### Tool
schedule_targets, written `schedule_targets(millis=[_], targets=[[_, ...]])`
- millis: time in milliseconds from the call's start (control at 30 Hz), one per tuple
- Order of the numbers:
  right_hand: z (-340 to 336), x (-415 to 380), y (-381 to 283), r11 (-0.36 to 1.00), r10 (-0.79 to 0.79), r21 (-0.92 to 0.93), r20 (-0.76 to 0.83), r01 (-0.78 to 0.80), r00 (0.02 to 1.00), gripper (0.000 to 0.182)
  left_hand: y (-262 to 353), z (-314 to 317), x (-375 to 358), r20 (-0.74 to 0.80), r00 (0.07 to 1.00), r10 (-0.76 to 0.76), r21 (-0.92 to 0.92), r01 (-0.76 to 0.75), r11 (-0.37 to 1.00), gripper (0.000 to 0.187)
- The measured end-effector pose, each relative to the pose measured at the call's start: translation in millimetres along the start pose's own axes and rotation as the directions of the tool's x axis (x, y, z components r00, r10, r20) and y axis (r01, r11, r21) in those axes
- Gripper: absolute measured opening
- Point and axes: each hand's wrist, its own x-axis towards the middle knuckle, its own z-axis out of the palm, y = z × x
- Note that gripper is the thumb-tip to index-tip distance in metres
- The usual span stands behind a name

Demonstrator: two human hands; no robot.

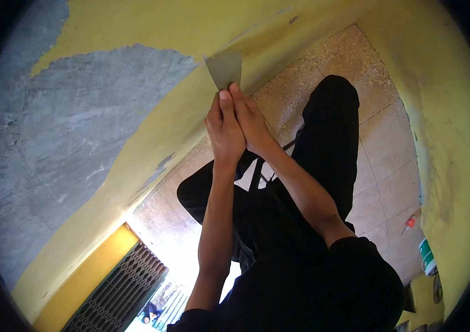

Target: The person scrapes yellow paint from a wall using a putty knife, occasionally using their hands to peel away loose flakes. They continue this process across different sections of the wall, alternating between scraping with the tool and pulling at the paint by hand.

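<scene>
Far from scraper [227,68], possibly labelled bucket [427,258]

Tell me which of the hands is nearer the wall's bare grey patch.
Left. Both hold the scraper side by side: the left hand on the side toward the bare grey patch, the right hand beyond it, farther from the patch.

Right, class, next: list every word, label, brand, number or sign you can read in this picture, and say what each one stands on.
No text can be read anywhere in the picture.
Green-and-white round bucket: any label is too small and blurred to read.
Small red object with a thin end: any marking is too small to read.
Flat grey scraper blade: no lettering shows on the visible face.
</scene>
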Motion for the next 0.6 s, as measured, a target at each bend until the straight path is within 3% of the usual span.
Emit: schedule_targets(millis=[100, 167, 267, 367, 433, 500, 600], targets=[[0.3, 9.3, 10.5, 1.000, -0.025, -0.013, -0.059, 0.025, 0.998, 0.055, -10.1, 4.4, 7.5, -0.064, 0.993, 0.098, 0.021, -0.097, 0.995, 0.049], [4.3, 4.1, -9.1, 0.987, -0.131, -0.091, -0.006, 0.130, 0.991, 0.057, 6.6, 0.3, 3.8, -0.023, 0.997, 0.076, -0.102, -0.078, 0.992, 0.048], [-3.0, 2.4, 4.9, 0.997, -0.023, -0.081, -0.040, 0.020, 0.999, 0.058, -15.0, 3.6, 4.1, -0.030, 0.999, 0.025, 0.013, -0.024, 1.000, 0.049], [3.1, 0.9, 5.1, 0.989, -0.124, -0.095, -0.063, 0.118, 0.990, 0.059, -6.3, 4.3, 6.2, -0.039, 0.996, 0.084, -0.030, -0.085, 0.996, 0.051], [3.6, 1.0, -9.3, 0.990, -0.101, -0.101, -0.046, 0.096, 0.994, 0.059, -3.7, 2.7, 0.6, -0.042, 0.995, 0.089, -0.039, -0.091, 0.995, 0.051], [1.3, -3.3, -8.7, 0.990, -0.087, -0.112, -0.017, 0.085, 0.996, 0.059, -1.9, 2.5, 2.3, 0.006, 1.000, -0.028, -0.041, 0.028, 0.999, 0.052], [-0.4, 5.6, -2.2, 0.990, -0.084, -0.119, -0.074, 0.075, 0.994, 0.058, -10.5, 5.3, 1.2, -0.034, 0.999, 0.037, -0.037, -0.038, 0.999, 0.055]])
